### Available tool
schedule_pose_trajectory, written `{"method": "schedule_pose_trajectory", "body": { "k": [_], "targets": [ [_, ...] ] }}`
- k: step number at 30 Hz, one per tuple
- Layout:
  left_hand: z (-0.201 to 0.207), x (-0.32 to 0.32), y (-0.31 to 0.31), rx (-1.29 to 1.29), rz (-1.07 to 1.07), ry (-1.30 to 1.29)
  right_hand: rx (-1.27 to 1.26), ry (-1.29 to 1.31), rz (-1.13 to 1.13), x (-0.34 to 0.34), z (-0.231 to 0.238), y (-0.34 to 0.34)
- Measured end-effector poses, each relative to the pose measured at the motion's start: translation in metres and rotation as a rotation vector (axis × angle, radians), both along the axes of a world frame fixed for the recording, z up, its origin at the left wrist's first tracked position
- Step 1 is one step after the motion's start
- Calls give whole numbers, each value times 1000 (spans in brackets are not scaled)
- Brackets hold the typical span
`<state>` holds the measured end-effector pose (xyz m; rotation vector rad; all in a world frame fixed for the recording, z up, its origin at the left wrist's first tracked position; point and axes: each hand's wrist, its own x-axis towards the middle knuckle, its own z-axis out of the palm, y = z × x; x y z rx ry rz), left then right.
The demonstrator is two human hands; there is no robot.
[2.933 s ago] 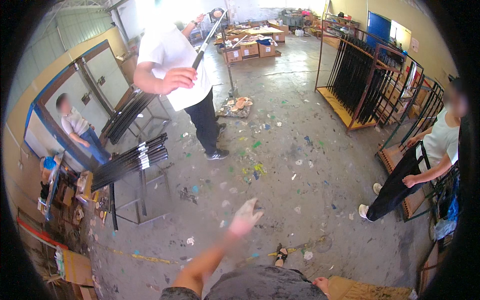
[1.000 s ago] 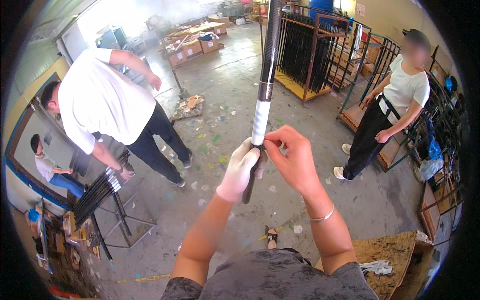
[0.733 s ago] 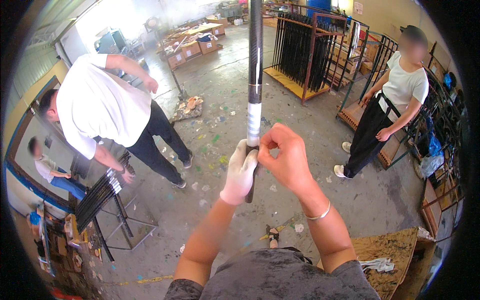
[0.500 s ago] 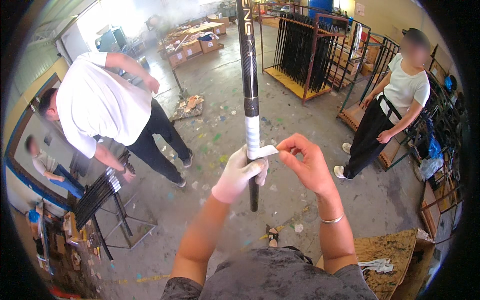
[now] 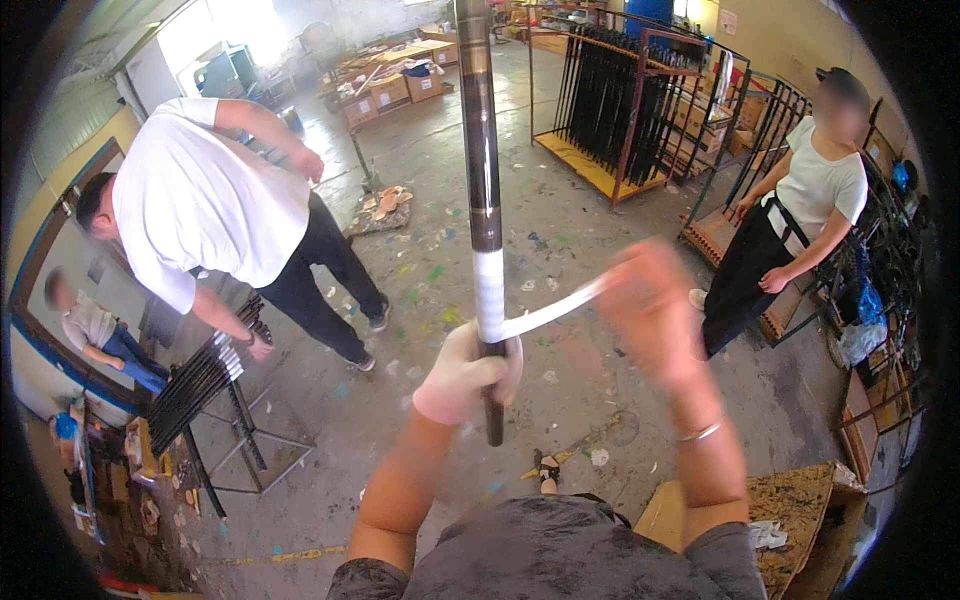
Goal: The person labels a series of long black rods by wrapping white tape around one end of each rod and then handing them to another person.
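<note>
A long, glossy black pole (image 5: 481, 150) stands nearly upright in front of me, running out of the top of the view. My left hand (image 5: 465, 380), in a thin pale glove, is closed around it near its lower end. Just above that hand, a band of white tape (image 5: 489, 280) wraps the pole. From the band's lower edge a loose strip of the tape stretches up and right to my bare right hand (image 5: 655, 305). That hand is smeared by motion; the strip runs into its fingers, held clear of the pole.
At left, a person in white (image 5: 225, 200) bends over a stand (image 5: 255, 455) of black poles. Another person (image 5: 790, 210) stands at right. Behind are a rack of black poles (image 5: 605, 120) and cardboard boxes (image 5: 385, 95). An open carton (image 5: 800, 540) sits at lower right.
My right hand has moved right and up, drawing out a longer strip of white tape. The pole and my left hand have shifted slightly left and down. Stance of both people is nearly unchanged.
</note>
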<state>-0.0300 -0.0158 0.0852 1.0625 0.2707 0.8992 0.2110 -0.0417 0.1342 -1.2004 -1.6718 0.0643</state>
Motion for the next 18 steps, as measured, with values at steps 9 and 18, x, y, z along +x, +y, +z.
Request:
{"method": "schedule_pose_trajectory", "body": {
  "k": [9, 18],
  "targets": [
    [-6, 45, 28, -62, 7, 139, -38, 268, -1071, 308, -90, -130],
    [-8, 53, 38, 221, 50, 78, -71, 165, -1076, 320, -74, -189]
  ]
}}
